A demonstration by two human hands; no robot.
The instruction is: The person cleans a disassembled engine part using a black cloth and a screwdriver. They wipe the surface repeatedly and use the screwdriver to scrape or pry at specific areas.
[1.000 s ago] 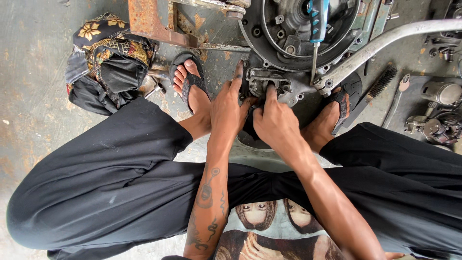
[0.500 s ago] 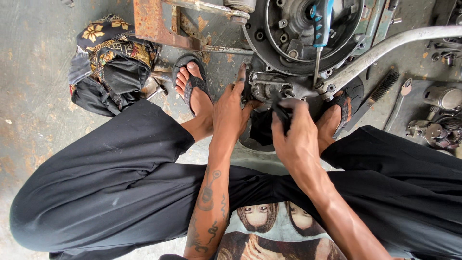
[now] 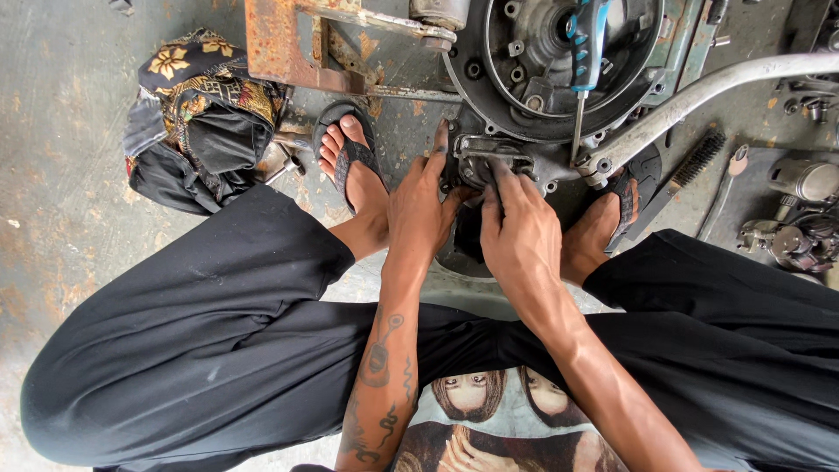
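Observation:
A grey metal engine case (image 3: 559,96) with a round open housing stands on the concrete floor in front of me. Both hands press on a small metal part (image 3: 489,150) at its lower edge. My left hand (image 3: 424,205) rests against the left side of that part, fingers pointing up. My right hand (image 3: 520,232) lies over it from the right, fingertips on the metal. What the fingers grip is hidden. A screwdriver with a blue and black handle (image 3: 585,52) sticks out of the housing, untouched. My feet in dark sandals sit on either side.
A patterned cloth bag (image 3: 197,114) lies at the left. A rusty metal bracket (image 3: 288,44) is at the top. A silver pipe (image 3: 699,92) runs to the right. A wire brush (image 3: 690,166) and loose metal parts (image 3: 795,227) lie on the right.
My right hand has moved up and left onto the small part at the case's lower edge. My left hand stays in place. The view has shifted slightly.

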